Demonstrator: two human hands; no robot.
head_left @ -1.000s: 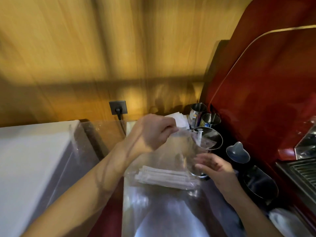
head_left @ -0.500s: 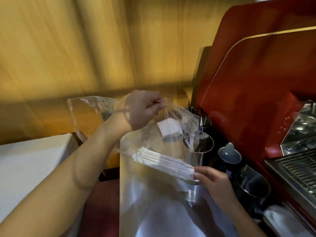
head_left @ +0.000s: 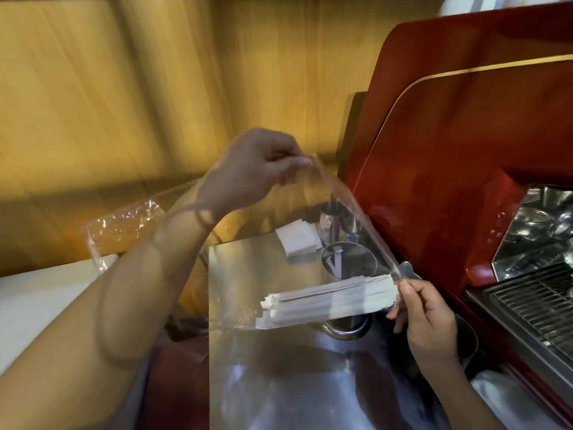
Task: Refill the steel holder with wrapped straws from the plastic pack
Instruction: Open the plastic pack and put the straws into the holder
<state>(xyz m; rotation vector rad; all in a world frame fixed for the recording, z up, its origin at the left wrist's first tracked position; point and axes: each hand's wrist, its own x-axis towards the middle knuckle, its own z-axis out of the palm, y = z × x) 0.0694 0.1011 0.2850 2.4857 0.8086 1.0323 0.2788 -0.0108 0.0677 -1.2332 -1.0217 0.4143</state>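
A clear plastic pack (head_left: 273, 243) hangs in the air above the steel counter. My left hand (head_left: 254, 169) pinches its upper edge. My right hand (head_left: 424, 311) pinches its lower right corner. A bundle of white wrapped straws (head_left: 328, 301) lies along the bottom of the pack, with its right end against my right fingers. Behind the pack stands the round steel holder (head_left: 348, 262), seen through the plastic, with one or two straws in it. Its base shows below the pack.
A red coffee machine (head_left: 465, 150) with a drip grate (head_left: 539, 302) fills the right side. A stack of white napkins (head_left: 299, 240) and small steel cups (head_left: 338, 220) sit at the back of the steel counter (head_left: 279, 383). A white surface (head_left: 37, 299) lies at left.
Both hands have lifted the pack off the counter. My right hand moved from the holder's side to the pack's lower corner, and the straw bundle slid right toward it.
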